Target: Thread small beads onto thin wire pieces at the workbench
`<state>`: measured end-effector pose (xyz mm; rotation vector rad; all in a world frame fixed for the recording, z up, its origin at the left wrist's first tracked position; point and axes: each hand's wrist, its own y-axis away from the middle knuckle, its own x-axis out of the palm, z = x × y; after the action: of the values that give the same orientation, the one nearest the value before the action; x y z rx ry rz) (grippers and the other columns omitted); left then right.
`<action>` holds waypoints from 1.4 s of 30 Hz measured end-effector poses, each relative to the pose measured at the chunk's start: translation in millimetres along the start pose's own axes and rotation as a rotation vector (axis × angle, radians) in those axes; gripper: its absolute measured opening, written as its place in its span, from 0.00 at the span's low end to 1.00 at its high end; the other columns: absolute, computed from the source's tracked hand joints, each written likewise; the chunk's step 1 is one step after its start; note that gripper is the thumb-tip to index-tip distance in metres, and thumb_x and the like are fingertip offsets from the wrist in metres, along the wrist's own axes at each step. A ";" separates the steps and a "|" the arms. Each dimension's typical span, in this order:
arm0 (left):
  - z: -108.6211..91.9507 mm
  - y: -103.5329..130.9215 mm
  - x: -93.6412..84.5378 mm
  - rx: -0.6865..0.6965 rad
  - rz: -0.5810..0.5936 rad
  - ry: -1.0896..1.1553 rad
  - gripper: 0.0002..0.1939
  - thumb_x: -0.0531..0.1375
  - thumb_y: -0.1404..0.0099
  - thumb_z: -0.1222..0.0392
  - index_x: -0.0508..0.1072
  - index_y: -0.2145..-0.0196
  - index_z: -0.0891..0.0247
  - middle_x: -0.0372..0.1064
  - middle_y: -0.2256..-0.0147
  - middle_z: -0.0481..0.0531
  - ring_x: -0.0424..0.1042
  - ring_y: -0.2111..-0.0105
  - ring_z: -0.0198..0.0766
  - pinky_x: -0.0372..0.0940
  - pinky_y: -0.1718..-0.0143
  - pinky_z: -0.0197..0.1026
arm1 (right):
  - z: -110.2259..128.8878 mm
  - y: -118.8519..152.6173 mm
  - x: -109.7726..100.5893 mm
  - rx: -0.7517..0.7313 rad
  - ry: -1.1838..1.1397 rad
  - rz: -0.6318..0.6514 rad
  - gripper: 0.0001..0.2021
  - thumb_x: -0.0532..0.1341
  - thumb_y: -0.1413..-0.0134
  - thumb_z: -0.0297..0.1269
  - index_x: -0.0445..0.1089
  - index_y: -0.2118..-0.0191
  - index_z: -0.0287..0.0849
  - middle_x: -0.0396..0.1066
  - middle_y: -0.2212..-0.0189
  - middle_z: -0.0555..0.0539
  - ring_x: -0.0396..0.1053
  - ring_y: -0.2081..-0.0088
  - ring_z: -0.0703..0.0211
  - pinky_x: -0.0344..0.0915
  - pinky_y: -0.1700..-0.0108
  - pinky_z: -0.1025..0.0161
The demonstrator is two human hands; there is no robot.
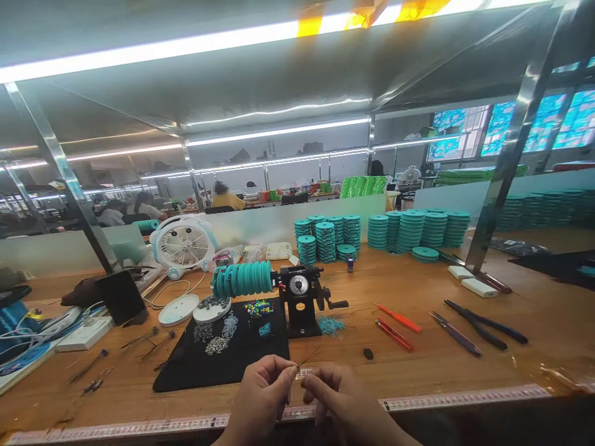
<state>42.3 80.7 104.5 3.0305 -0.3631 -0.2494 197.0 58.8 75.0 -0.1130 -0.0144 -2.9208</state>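
My left hand (266, 396) is at the bench's front edge, its thumb and forefinger pinched on thin wires (307, 359) that stick out to the upper right. Just right of it, my right hand (341, 399) has its fingers curled together, slightly blurred; what they hold, if anything, is too small to make out. Behind both hands stands a black hand-crank winder (302, 310) with a row of teal spools (244, 279) on its shaft. A black mat (186, 365) left of the winder bears colourful beads (259, 308), silvery pieces (217, 345) and small teal pieces (264, 329).
Stacked teal spools (413, 232) line the back. Right are red-handled tools (394, 335), tweezers (455, 333), pliers (481, 325) and a black lump (368, 354). A fan (183, 244) and white dishes (178, 310) stand left. A measuring tape (465, 397) runs along the front edge.
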 end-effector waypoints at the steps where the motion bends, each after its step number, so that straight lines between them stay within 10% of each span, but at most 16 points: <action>1: 0.0 -0.1 0.9 -0.007 -0.001 0.002 0.17 0.62 0.49 0.46 0.69 0.76 0.65 0.55 0.87 0.40 0.48 0.86 0.28 0.45 0.83 0.34 | -0.1 -0.9 0.9 -0.008 -0.052 -0.041 0.21 0.62 0.53 0.54 0.68 0.73 0.36 0.67 0.78 0.51 0.64 0.80 0.67 0.59 0.75 0.67; 11: 4.8 4.5 2.7 0.198 -0.054 -0.180 0.14 0.60 0.44 0.50 0.76 0.74 0.65 0.72 0.76 0.53 0.67 0.74 0.39 0.60 0.71 0.37 | -6.5 -7.7 8.2 0.056 -0.230 -0.004 0.21 0.67 0.62 0.54 0.64 0.78 0.39 0.61 0.87 0.56 0.50 0.89 0.72 0.43 0.85 0.70; 18: 7.6 0.9 4.2 0.010 -0.044 -0.012 0.19 0.63 0.50 0.44 0.74 0.75 0.66 0.59 0.86 0.44 0.54 0.83 0.31 0.52 0.80 0.34 | -7.7 10.9 10.2 -0.523 0.170 -0.342 0.11 0.61 0.48 0.40 0.73 0.76 0.41 0.70 0.71 0.44 0.67 0.71 0.60 0.63 0.72 0.66; 23: 11.8 1.9 6.4 0.077 -0.035 -0.013 0.18 0.63 0.48 0.46 0.75 0.74 0.66 0.68 0.80 0.50 0.63 0.79 0.35 0.58 0.75 0.35 | -10.8 7.5 13.0 -0.203 -0.335 -0.157 0.17 0.64 0.52 0.52 0.69 0.73 0.40 0.72 0.72 0.45 0.64 0.82 0.67 0.57 0.85 0.71; 30: 13.2 6.0 9.9 0.304 -0.146 -0.226 0.12 0.60 0.44 0.53 0.75 0.78 0.63 0.73 0.77 0.53 0.68 0.75 0.40 0.60 0.70 0.37 | -16.6 -12.2 12.9 0.050 -0.481 -0.147 0.25 0.70 0.66 0.55 0.64 0.73 0.38 0.66 0.85 0.55 0.62 0.88 0.71 0.57 0.88 0.76; 37: 19.0 -11.0 2.8 -0.181 0.174 0.289 0.23 0.68 0.60 0.42 0.66 0.85 0.63 0.52 0.91 0.39 0.45 0.91 0.25 0.40 0.88 0.33 | -22.0 -16.2 7.8 0.105 -0.406 -0.122 0.25 0.70 0.67 0.55 0.67 0.72 0.37 0.65 0.89 0.56 0.59 0.90 0.71 0.54 0.90 0.75; 42: 15.5 -13.5 1.4 -0.288 0.275 0.436 0.23 0.69 0.60 0.43 0.66 0.81 0.64 0.49 0.91 0.37 0.41 0.91 0.22 0.36 0.90 0.32 | -16.2 -13.5 6.4 0.119 -0.416 -0.115 0.24 0.69 0.66 0.55 0.68 0.72 0.37 0.64 0.89 0.56 0.59 0.90 0.70 0.52 0.89 0.74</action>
<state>44.0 92.5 87.7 2.6122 -0.6304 0.3416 186.7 70.3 59.4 -0.7169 -0.2682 -2.9411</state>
